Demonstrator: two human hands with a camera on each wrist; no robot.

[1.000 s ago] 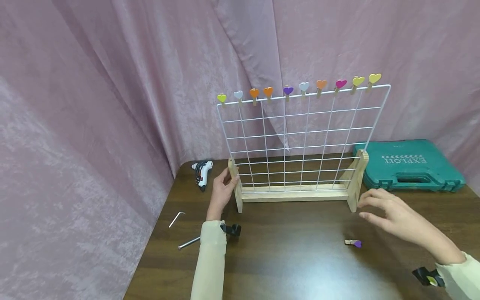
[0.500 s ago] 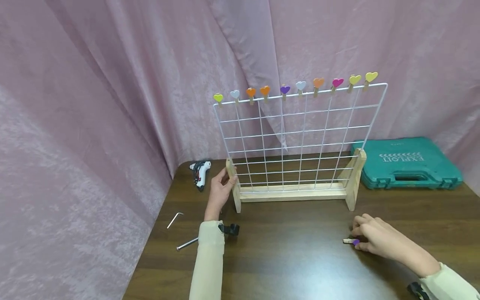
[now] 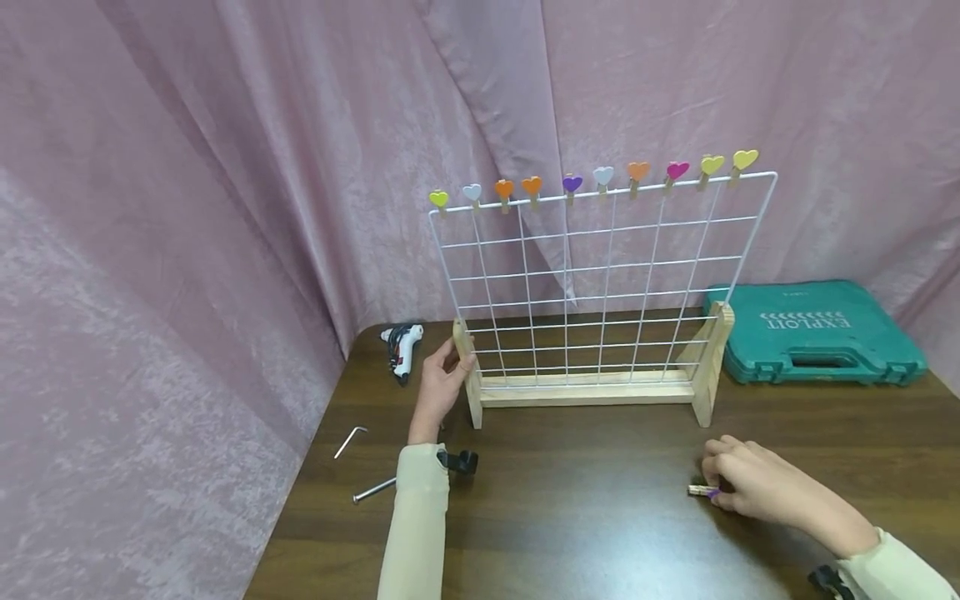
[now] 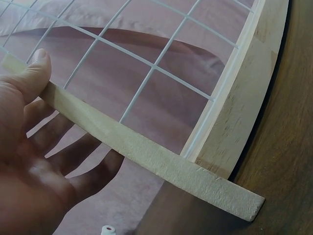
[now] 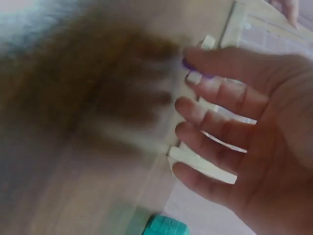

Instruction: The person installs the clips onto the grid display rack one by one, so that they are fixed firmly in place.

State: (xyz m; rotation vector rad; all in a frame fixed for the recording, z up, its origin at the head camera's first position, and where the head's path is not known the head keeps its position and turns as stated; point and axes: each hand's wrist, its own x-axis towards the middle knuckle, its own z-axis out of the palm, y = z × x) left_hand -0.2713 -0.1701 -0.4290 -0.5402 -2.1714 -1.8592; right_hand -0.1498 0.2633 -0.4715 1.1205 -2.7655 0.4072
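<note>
A white wire grid panel (image 3: 567, 270) stands upright in a pale wooden base (image 3: 585, 400). Along its top wire sits a row of heart-topped mini clothespins, among them a purple one (image 3: 572, 183). My left hand (image 3: 438, 385) grips the base's left wooden upright (image 4: 161, 159), thumb on one side and fingers on the other. In front of the base's right end, my right hand (image 3: 765, 487) pinches another mini clothespin (image 3: 697, 490) low over the table. Its purple heart (image 5: 188, 64) shows between thumb and index finger in the right wrist view, partly hidden.
A teal tool case (image 3: 817, 325) lies behind on the right. Left of the stand are a white glue gun (image 3: 406, 346), an Allen key (image 3: 348, 440) and a metal rod (image 3: 373, 490) partly under the left sleeve. A pink curtain (image 3: 225, 250) hangs behind the table.
My right hand has come down from beside the base's right end to the purple-heart clothespin on the table and taken hold of it. The left hand has stayed on the upright.
</note>
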